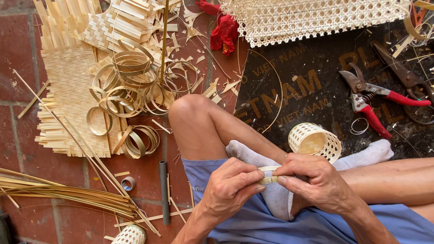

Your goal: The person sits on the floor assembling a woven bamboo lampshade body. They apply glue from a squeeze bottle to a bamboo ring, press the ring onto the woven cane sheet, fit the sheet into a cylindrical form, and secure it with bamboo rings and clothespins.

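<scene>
Two hands meet over your lap: your left hand (233, 185) and your right hand (316, 183) both pinch one short pale strip (269, 174) of split bamboo. The strip lies level between them, above your grey sock (266, 190) and blue shorts (271, 226). Your left fingers (253, 177) are closed on its left end, thumb on top; your right fingers (294, 174) are closed on its right end, with the thumb tip pressed under the strip. Only the middle bit of the strip shows between the two grips.

You sit on a floor (18, 49) of red-brown tiles, one knee raised, the other leg folded across. A dark mat (307, 63) with faded lettering covers the floor to your right. On it, just beyond your right hand, stands a small woven basket (315, 141), open end tilted toward you. Farther right lie red-handled pruners (373, 101), and beside them a second, rusty cutter (402, 72). A sheet of open cane webbing (312, 18) lies along the top edge, with a red cloth (224, 31) next to it.

To your left lie woven bamboo mats (68, 86), with many coiled bamboo rings (131, 86) heaped on and beside them. Long splints (58, 192) lie in a bundle at the lower left, near a grey tube (163, 190) and a small roll of tape (128, 183). Another small basket (131, 235) shows at the bottom edge.
</scene>
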